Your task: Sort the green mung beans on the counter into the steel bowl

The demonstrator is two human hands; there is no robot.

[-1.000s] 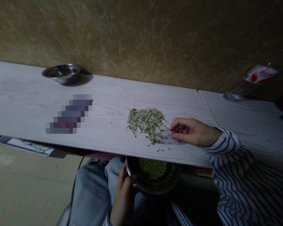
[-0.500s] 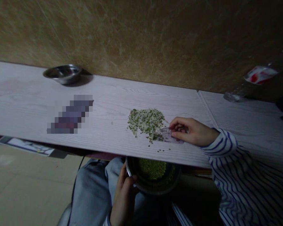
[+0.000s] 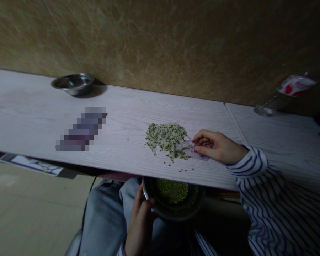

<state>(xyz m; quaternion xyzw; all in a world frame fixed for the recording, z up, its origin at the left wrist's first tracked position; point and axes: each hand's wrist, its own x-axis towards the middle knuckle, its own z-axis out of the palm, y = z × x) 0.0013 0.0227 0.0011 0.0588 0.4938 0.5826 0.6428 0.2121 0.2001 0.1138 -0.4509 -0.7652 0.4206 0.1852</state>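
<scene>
My right hand [image 3: 216, 145] is closed on a clear, purplish flat piece of plastic [image 3: 193, 151], pinched between thumb and fingers. Its left edge touches the near right side of a spread pile of green beans and white grains [image 3: 165, 137] on the pale wood-grain table [image 3: 117, 153]. A few loose beans [image 3: 185, 170] lie between the pile and the table's front edge. Below that edge, my left hand [image 3: 141, 217] grips the rim of a metal bowl [image 3: 146, 192] at its left side. Green beans [image 3: 173, 191] lie in the bowl, partly hidden by the table.
An empty-looking steel bowl [image 3: 74, 84] stands at the back left by the wall [image 3: 149, 46]. In front of it lies a pixelated flat object [image 3: 82, 129]. A clear plastic bottle [image 3: 285, 90] with a red and white label stands at the back right.
My right hand and the plastic piece have shifted slightly away from the front edge. Some beans by the piece's left edge have moved. My left hand keeps its hold on the bowl.
</scene>
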